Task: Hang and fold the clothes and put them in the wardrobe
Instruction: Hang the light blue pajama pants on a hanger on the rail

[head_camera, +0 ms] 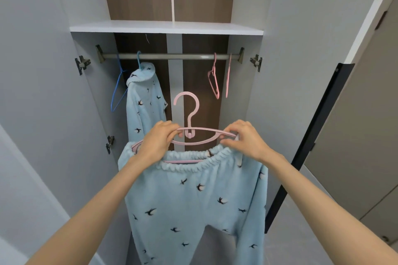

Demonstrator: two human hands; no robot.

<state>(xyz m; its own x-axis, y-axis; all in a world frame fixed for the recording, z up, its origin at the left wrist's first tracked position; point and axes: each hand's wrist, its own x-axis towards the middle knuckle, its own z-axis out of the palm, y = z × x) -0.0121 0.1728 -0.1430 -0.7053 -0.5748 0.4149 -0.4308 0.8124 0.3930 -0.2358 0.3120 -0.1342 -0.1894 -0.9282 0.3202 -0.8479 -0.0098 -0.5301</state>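
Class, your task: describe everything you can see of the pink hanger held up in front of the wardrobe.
The pink hanger looks like smooth pale plastic: a large hook opening leftward, curved shoulder arms, a straight lower bar. It is upright below the rail, not yet hung. The left hand grips its left arm; the right hand pinches its right end. The elastic waistband of the blue bird-print trousers wraps its lower part.

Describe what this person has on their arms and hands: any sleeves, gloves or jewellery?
Nothing worn shows. The left hand and right hand are bare: no gloves, rings or watch in view. The left forearm and right forearm are uncovered down to the picture's lower edge, so no sleeve appears.
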